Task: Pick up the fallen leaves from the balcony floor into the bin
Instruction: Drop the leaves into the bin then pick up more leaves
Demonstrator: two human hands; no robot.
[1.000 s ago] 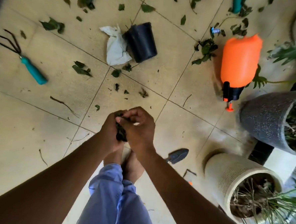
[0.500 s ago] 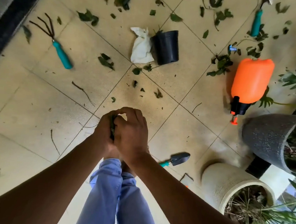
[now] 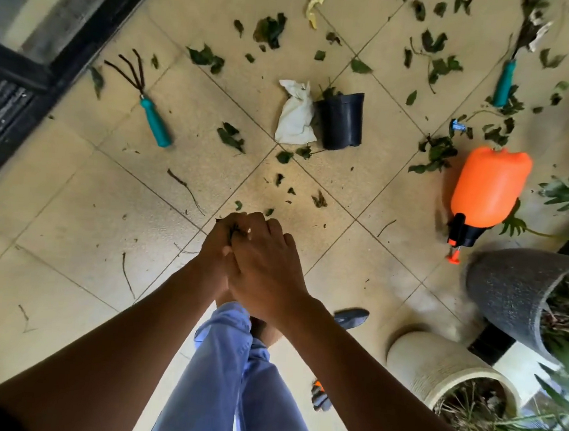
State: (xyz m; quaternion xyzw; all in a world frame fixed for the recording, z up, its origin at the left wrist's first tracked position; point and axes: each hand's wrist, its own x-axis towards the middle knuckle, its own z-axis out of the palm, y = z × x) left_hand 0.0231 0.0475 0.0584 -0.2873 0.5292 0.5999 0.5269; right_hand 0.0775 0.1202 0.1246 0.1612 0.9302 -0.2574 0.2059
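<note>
My left hand [image 3: 216, 244] and my right hand [image 3: 266, 267] are pressed together in front of me, above the tiled floor. Between them they hold a small bunch of dark leaves [image 3: 234, 228], of which only the top pokes out. My right hand lies over the left with fairly straight fingers. Ahead lies a small black pot [image 3: 342, 120] on its side, its mouth facing away, with a leaf at the rim. Several green leaves [image 3: 231, 137] are scattered over the tiles around it.
A white crumpled bag [image 3: 296, 116] lies beside the pot. A teal-handled rake [image 3: 150, 120] is at left, another teal tool [image 3: 504, 84] far right, an orange sprayer [image 3: 488, 187], a grey planter [image 3: 511, 292], a cream planter [image 3: 434, 364], a trowel [image 3: 352, 317]. A dark door frame [image 3: 35, 76] at left.
My hands have closed tighter over the leaves, the right now covering the left. The view has shifted so the pot and tools sit lower and more central.
</note>
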